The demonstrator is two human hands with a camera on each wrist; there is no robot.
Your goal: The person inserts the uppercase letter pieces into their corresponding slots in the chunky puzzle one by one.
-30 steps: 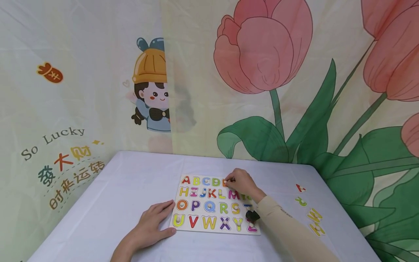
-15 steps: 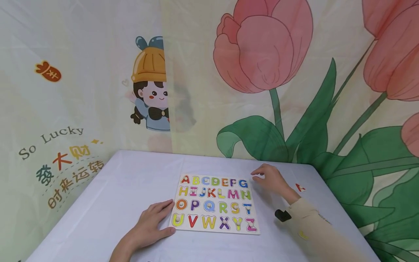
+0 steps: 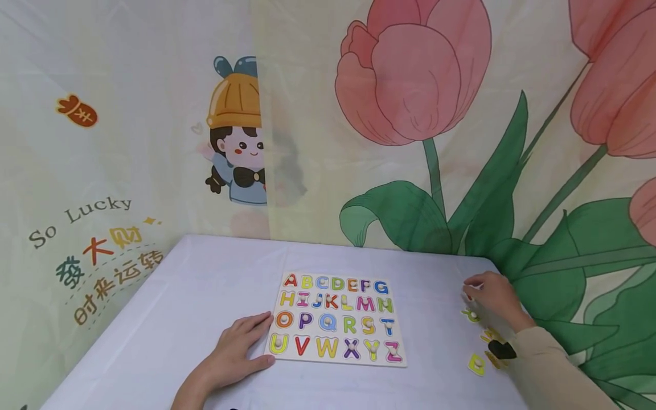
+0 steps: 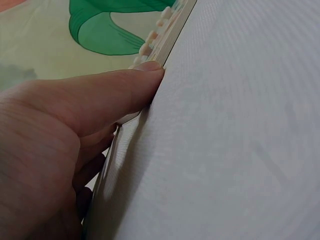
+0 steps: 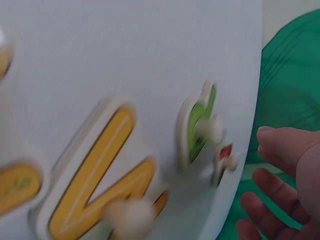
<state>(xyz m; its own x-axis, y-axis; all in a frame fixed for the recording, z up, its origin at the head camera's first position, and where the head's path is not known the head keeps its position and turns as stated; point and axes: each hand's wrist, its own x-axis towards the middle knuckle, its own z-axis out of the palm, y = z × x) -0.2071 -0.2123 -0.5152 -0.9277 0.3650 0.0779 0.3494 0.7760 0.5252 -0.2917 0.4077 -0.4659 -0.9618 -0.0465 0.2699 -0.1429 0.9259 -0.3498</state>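
A letter puzzle board [image 3: 335,364] lies on the table, filled with coloured letters, many with round knobs. My left hand [image 3: 237,348] rests flat at the board's left side, fingers extended; in the left wrist view its thumb [image 4: 120,90] touches the board's edge. Over to the right, my right hand [image 3: 496,296] hovers above a loose red letter piece [image 5: 225,155], thumb and fingers apart with nothing held in the right wrist view. Near it lie a green knobbed piece [image 5: 195,130], a yellow-orange W-like piece [image 5: 95,170] and a yellow-green piece [image 3: 476,364].
The white-covered table [image 3: 215,285] ends at a printed backdrop [image 3: 302,142] with tulips. A black device [image 3: 501,349] at the right wrist partly hides the yellow pieces below it. B, R, V and W on the board show no knobs.
My right hand has left the E at the board's top row and moved right to the loose pieces. The left hand and the board stay in place.
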